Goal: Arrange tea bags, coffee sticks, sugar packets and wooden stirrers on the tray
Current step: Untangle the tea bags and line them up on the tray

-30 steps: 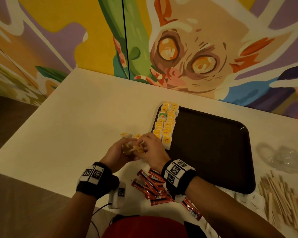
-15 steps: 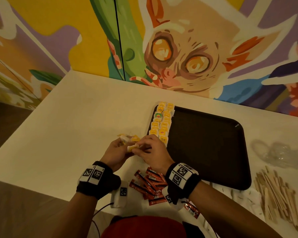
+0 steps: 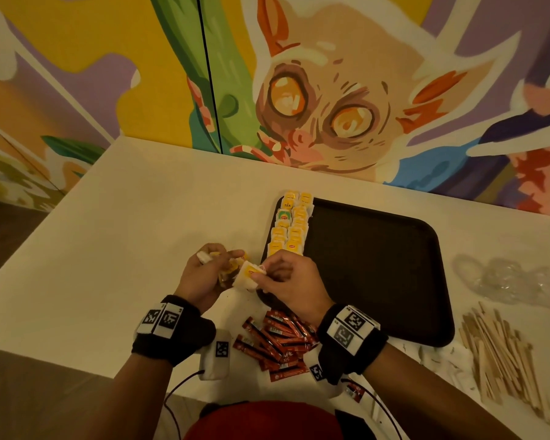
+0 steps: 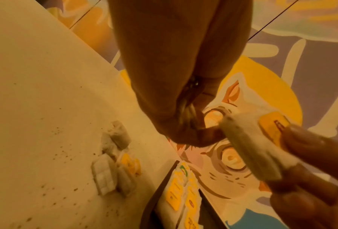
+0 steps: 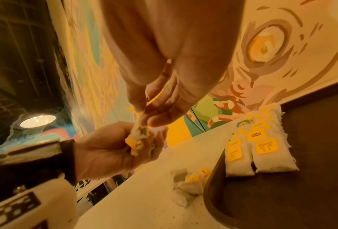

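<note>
A black tray point(image 3: 378, 274) lies on the white table, with two columns of yellow-tagged tea bags point(image 3: 291, 223) along its left edge. Just left of the tray's near corner, my left hand point(image 3: 216, 265) grips a bunch of tea bags point(image 5: 138, 142). My right hand point(image 3: 267, 274) pinches a single tea bag point(image 3: 248, 274) by its yellow tag, right beside the bunch. A few loose tea bags point(image 4: 115, 162) lie on the table under the hands. Red coffee sticks point(image 3: 277, 341) lie in a heap near the front edge. Wooden stirrers point(image 3: 502, 354) are piled at the right.
Crumpled clear plastic point(image 3: 502, 281) lies right of the tray. White paper packets point(image 3: 442, 357) sit between the tray's near right corner and the stirrers. A painted wall point(image 3: 331, 90) closes the table's far side. Most of the tray floor is bare.
My right hand has drawn one tea bag out of the bunch in my left hand, a little to the right. Both hands stay beside the tray's near left corner.
</note>
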{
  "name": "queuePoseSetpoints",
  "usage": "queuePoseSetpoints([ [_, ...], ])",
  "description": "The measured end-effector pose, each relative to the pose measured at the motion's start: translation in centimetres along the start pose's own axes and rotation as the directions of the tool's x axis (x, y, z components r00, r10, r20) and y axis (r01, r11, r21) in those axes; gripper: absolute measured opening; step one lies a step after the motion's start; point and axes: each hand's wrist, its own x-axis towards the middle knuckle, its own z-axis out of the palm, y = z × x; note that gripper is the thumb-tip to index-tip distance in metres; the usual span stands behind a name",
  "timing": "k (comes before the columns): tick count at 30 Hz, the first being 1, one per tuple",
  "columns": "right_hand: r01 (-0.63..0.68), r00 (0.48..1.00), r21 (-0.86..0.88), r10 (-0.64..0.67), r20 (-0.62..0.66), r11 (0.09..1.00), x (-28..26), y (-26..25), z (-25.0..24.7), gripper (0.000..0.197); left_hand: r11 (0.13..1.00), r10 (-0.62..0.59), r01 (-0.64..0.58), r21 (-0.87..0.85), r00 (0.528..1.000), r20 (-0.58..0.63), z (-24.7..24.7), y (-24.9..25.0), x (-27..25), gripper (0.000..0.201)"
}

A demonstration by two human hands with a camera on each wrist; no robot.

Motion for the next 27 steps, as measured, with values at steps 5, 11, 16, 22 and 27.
queuePoseSetpoints([
  [5,-0.026,0.999,0.06,0.027,-0.023,0.998,-0.1,-0.3,-0.7,0.019,0.987,-0.014,0.006,0.163,0.999,0.049,0.7,1.0,-0.2,0.023],
  [11,-0.026,0.998,0.132,0.033,-0.055,0.991,-0.3,-0.8,-1.3,0.018,0.899,-0.03,-0.072,0.431,0.974,0.225,1.9,1.8,-1.4,0.02],
  [16,-0.028,0.999,0.161,0.032,-0.023,0.987,-0.6,-0.8,-2.2,0.014,0.689,0.119,-0.341,0.64,0.924,0.364,2.5,2.0,-1.8,0.012],
  [22,-0.016,1.0,0.144,0.013,0.022,0.989,-1.4,-0.6,-2.9,0.009,0.487,0.185,-0.495,0.719,0.863,0.469,2.0,1.8,-1.2,0.012],
  [27,0.001,1.0,0.096,0.0,-0.005,0.995,-1.5,-0.9,-3.5,0.012,0.334,0.268,-0.544,0.769,0.838,0.476,2.3,1.7,-1.0,0.013],
])
